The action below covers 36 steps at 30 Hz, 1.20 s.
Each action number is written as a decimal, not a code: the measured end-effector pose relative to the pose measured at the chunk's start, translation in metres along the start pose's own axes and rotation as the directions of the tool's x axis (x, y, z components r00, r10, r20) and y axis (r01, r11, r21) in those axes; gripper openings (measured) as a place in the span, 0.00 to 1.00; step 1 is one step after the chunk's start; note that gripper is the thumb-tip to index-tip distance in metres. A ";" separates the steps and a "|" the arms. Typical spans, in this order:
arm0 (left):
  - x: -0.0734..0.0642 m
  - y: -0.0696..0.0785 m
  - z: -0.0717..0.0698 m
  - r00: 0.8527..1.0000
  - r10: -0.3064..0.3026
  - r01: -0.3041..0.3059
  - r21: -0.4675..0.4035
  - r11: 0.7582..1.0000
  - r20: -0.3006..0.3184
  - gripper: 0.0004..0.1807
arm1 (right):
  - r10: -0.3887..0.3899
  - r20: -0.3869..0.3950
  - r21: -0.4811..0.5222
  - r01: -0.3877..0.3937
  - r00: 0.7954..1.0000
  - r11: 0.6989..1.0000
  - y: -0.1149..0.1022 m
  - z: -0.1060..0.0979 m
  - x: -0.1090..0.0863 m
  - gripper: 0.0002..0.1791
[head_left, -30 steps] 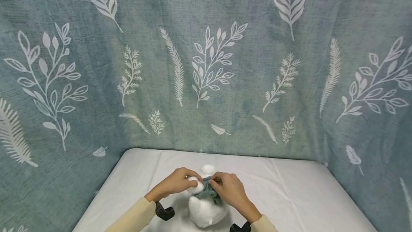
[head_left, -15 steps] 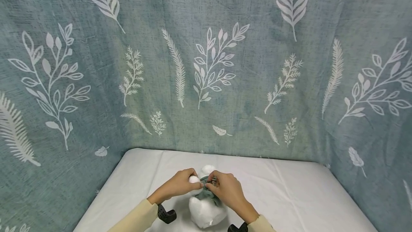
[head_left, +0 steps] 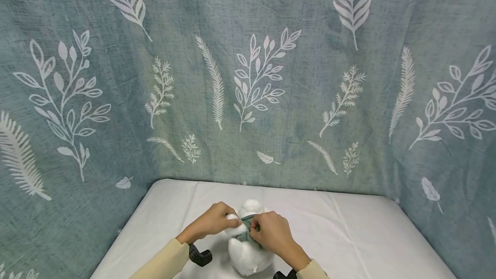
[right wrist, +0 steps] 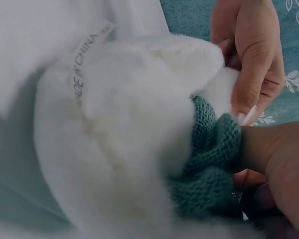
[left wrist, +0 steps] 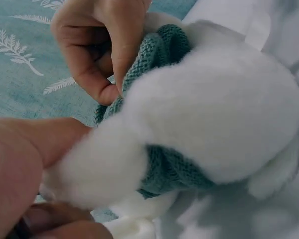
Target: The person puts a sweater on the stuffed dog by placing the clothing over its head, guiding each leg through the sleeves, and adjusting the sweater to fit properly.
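Teal knit [right wrist: 204, 194] apparently pinched by right hand [head_left: 274, 232]; left hand [head_left: 215, 220] clamps white plush [head_left: 249, 256]; far table edge [head_left: 310, 191] well apart.

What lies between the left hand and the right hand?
The head view shows a white plush limb and green knit between the left hand and the right hand.

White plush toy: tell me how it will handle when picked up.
The white plush toy will probably squash rather than break where the left hand grips it, given its fluffy surface. It seems unlikely to roll smoothly, being lumpy in outline. The teal knit on it looks floppy, judging by its bunched folds.
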<state>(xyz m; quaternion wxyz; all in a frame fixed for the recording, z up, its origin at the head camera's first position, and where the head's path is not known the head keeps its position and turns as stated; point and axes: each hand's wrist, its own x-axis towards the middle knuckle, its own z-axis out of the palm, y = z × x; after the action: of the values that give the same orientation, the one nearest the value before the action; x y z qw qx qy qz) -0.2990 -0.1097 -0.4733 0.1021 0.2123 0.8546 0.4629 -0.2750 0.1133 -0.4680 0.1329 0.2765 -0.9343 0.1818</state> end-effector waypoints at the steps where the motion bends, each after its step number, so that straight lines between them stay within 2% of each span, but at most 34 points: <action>1: -0.001 0.001 0.000 1.000 -0.010 0.010 -0.001 1.000 -0.006 0.18 | 0.001 0.001 0.022 -0.001 1.000 1.000 0.000 0.000 -0.001 0.09; 5: -0.002 0.001 0.001 0.999 -0.049 0.049 0.009 0.999 -0.011 0.18 | 0.031 -0.007 0.193 -0.029 0.999 0.981 0.004 -0.005 -0.002 0.06; 7: -0.002 0.002 0.001 0.996 -0.094 0.094 0.012 0.995 -0.010 0.24 | 0.084 -0.019 0.311 -0.074 0.996 0.947 0.008 -0.008 -0.001 0.05; 9: -0.003 0.001 0.001 0.989 -0.150 0.150 0.001 0.989 0.003 0.28 | 0.164 -0.013 0.421 -0.144 0.986 0.896 0.015 -0.010 -0.001 0.06; 11: -0.004 0.002 0.001 0.978 -0.208 0.208 -0.004 0.978 0.003 0.30 | 0.267 0.021 0.509 -0.240 0.963 0.826 0.021 -0.011 -0.002 0.08; 14: -0.006 0.002 0.001 0.963 -0.270 0.270 -0.010 0.963 -0.006 0.28 | 0.400 0.100 0.577 -0.381 0.911 0.723 0.030 -0.009 -0.005 0.11; 16: -0.006 0.000 0.000 0.954 -0.299 0.298 -0.026 0.954 -0.006 0.28 | 0.456 0.152 0.591 -0.451 0.877 0.669 0.036 -0.006 -0.008 0.12; 18: -0.006 -0.002 -0.002 0.947 -0.320 0.320 -0.054 0.946 0.004 0.33 | 0.484 0.214 0.590 -0.507 0.848 0.628 0.042 -0.003 -0.011 0.15; 22: -0.006 -0.010 -0.003 0.934 -0.353 0.358 -0.157 0.920 0.058 0.42 | 0.478 0.376 0.593 -0.602 0.794 0.534 0.052 0.005 -0.018 0.22; 25: -0.006 -0.017 -0.002 0.924 -0.363 0.381 -0.243 0.892 0.115 0.43 | 0.452 0.478 0.591 -0.657 0.753 0.468 0.057 0.013 -0.022 0.29; 28: -0.004 -0.023 -0.001 0.915 -0.369 0.403 -0.306 0.863 0.166 0.38 | 0.434 0.540 0.596 -0.692 0.721 0.408 0.061 0.020 -0.024 0.33; 31: -0.003 -0.025 0.001 0.909 -0.372 0.416 -0.347 0.841 0.188 0.33 | 0.391 0.592 0.630 -0.707 0.705 0.320 0.063 0.025 -0.024 0.35; 34: -0.003 -0.024 0.005 0.916 -0.351 0.399 -0.376 0.836 0.192 0.28 | 0.340 0.630 0.661 -0.712 0.698 0.236 0.064 0.030 -0.024 0.36; 36: -0.003 -0.023 0.006 0.921 -0.335 0.388 -0.397 0.832 0.198 0.26 | 0.324 0.638 0.677 -0.710 0.698 0.196 0.063 0.032 -0.024 0.35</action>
<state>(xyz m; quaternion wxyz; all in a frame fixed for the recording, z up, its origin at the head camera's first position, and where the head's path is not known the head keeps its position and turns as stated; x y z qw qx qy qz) -0.3003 -0.1172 -0.4960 0.2833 0.0465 0.7484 0.5979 -0.2960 0.1601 -0.5219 -0.2790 -0.0094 -0.7246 0.6301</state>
